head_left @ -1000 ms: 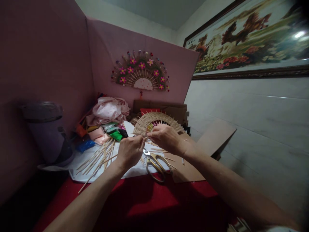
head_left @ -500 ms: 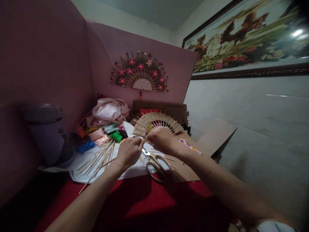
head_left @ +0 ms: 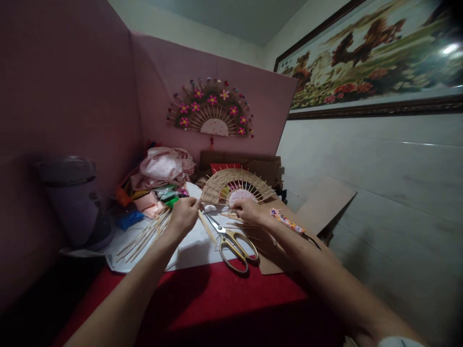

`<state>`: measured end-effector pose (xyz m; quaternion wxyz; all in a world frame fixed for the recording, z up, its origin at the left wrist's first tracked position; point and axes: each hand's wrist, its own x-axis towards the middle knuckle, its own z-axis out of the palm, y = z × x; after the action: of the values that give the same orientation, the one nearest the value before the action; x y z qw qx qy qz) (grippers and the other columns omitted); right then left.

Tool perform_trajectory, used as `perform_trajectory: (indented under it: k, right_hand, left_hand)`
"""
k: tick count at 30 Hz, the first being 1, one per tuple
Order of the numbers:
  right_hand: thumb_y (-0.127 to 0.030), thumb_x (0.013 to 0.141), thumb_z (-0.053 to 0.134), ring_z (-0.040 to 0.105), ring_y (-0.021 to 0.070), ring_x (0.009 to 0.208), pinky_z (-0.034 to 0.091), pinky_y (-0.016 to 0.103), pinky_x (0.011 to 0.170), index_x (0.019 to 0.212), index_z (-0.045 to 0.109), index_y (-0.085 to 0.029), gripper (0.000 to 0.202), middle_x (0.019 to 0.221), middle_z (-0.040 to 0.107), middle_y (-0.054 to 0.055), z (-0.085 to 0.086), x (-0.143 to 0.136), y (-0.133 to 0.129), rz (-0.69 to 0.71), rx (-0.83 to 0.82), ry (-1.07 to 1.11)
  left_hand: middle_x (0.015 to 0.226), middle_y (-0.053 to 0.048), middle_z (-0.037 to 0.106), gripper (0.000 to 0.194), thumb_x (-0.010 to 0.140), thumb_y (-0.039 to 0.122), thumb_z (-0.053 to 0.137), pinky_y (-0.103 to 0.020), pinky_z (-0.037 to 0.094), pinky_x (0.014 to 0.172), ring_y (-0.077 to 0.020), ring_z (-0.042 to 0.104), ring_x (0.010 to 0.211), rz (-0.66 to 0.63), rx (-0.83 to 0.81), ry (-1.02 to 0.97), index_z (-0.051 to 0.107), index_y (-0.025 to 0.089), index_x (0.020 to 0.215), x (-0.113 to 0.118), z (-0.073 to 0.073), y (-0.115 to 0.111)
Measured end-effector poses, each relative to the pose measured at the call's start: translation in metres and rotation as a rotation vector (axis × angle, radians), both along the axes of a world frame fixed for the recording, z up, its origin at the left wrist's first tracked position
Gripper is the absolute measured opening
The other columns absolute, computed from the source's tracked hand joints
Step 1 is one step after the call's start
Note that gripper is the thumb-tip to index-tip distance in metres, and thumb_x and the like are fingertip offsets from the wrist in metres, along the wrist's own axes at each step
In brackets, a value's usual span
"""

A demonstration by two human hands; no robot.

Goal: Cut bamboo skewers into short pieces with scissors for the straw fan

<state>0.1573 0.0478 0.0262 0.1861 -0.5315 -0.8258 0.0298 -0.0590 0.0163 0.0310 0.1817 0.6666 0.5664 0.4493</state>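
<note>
My left hand (head_left: 185, 215) is closed, its fingertips pinched at one end of a thin pale strand. Across from it my right hand (head_left: 246, 210) pinches what looks like the other end, just in front of the woven fan (head_left: 237, 179). The strand spans the gap between them above a small white lump (head_left: 210, 208). Gold-handled scissors (head_left: 231, 241) lie below the hands on a white sheet (head_left: 191, 253), blades toward the back left. Thin wooden sticks (head_left: 144, 238) are spread beside my left hand.
Colourful packets (head_left: 150, 202) and pink cloth (head_left: 166, 164) are heaped at the back left, near a purple bottle (head_left: 74, 207). A patterned strip (head_left: 287, 221) lies by my right forearm. A flowered fan (head_left: 213, 108) hangs on the pink panel. Cardboard (head_left: 269, 260) lies right.
My hands have moved apart, left hand to the left, stretching the strand between them. The pink dotted centre of the woven fan and the white lump now show.
</note>
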Motion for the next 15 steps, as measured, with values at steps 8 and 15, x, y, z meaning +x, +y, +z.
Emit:
perform_trajectory:
  k: [8,15]
  right_hand:
    - [-0.027,0.084,0.045,0.06,0.0197,0.089,0.039,0.028,0.072,0.089,0.07,-0.022,0.026,0.094,0.069,0.007,-0.01,-0.042,-0.021,-0.024,0.133,-0.142]
    - [-0.032,0.083,0.048,0.064,0.0241,0.088,0.044,0.03,0.071,0.089,0.069,-0.016,0.028,0.096,0.069,0.014,-0.016,-0.085,-0.026,-0.08,-0.021,-0.242]
  left_hand:
    - [0.088,-0.022,0.068,0.028,0.073,0.024,0.045,-0.035,0.038,0.059,-0.0331,0.062,0.081,0.473,-0.201,0.437,0.071,0.014,0.079,-0.042,-0.01,0.024]
    - [0.094,-0.02,0.068,0.029,0.07,0.027,0.048,-0.034,0.039,0.058,-0.0342,0.062,0.087,0.561,-0.264,0.537,0.07,0.017,0.085,-0.049,-0.013,0.023]
